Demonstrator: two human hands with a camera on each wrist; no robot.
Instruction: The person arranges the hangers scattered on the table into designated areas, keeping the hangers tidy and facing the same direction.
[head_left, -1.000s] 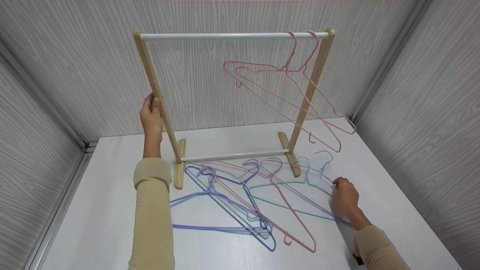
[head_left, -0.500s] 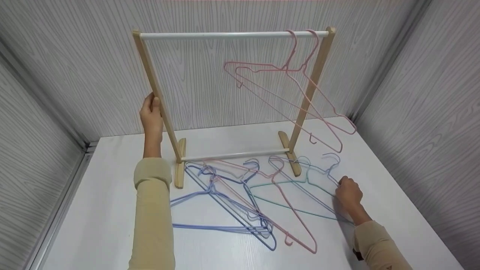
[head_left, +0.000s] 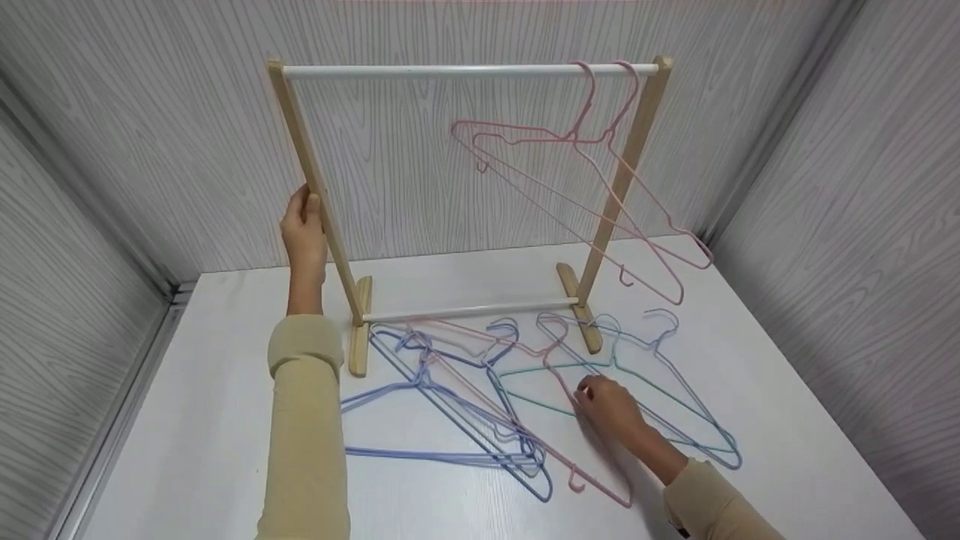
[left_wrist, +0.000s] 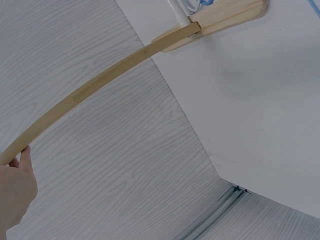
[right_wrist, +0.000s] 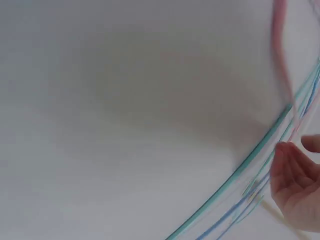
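In the head view my left hand point(head_left: 304, 236) grips the left wooden post point(head_left: 334, 244) of a small clothes rack; the left wrist view shows the hand point(left_wrist: 17, 192) at that post too. My right hand point(head_left: 615, 412) is at the right arm of a pink clothes hanger point(head_left: 554, 371) on the table. In the right wrist view its thumb and fingers stand apart near the pink bar point(right_wrist: 281, 50). A violet-blue hanger point(head_left: 679, 375) and a green hanger point(head_left: 529, 370) overlap beside and beneath this hand.
Two pink hangers point(head_left: 510, 125) hang from the right end of the white top rail point(head_left: 435, 71). Several blue hangers point(head_left: 442, 454) lie tangled left of the pink one. Patterned walls point(head_left: 862, 225) enclose the white table point(head_left: 195, 420).
My right hand shifted the violet-blue hanger slightly right, then let go of it and moved left to the pink hanger. The left hand has stayed on the post.
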